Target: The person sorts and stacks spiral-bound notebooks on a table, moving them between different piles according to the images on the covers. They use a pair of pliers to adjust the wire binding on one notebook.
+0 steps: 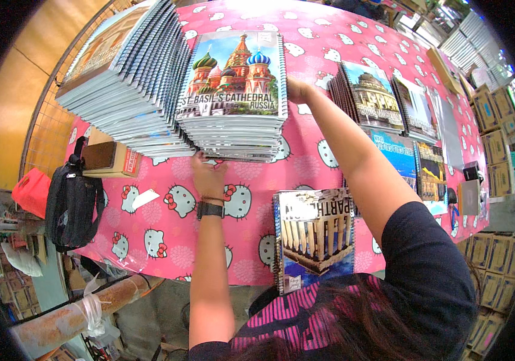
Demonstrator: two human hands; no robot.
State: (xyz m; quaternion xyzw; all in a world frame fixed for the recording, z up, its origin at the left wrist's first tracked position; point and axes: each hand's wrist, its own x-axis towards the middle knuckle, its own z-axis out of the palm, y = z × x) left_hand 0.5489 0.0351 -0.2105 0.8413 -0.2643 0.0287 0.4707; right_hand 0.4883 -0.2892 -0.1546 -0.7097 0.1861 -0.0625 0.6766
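A stack of spiral notebooks (233,78) with a colourful domed cathedral on the top cover stands on the table in front of me. My left hand (209,174), with a dark watch on its wrist, grips the stack's near lower edge; its fingertips are partly hidden beneath. Around the stack's right side my right hand (297,90) is wrapped, most of its fingers out of sight behind the coil edge. Against the left side of this stack leans a taller pile of spiral notebooks (149,78). Nearer my body lies another spiral notebook (314,240) with a columned ruin on its cover.
A pink patterned cloth (245,231) covers the table. More notebook stacks (372,96) stand at the right. A black bag (74,201) hangs at the left edge beside a small cardboard box (110,157). Boxes (501,259) are piled beyond the table's right side.
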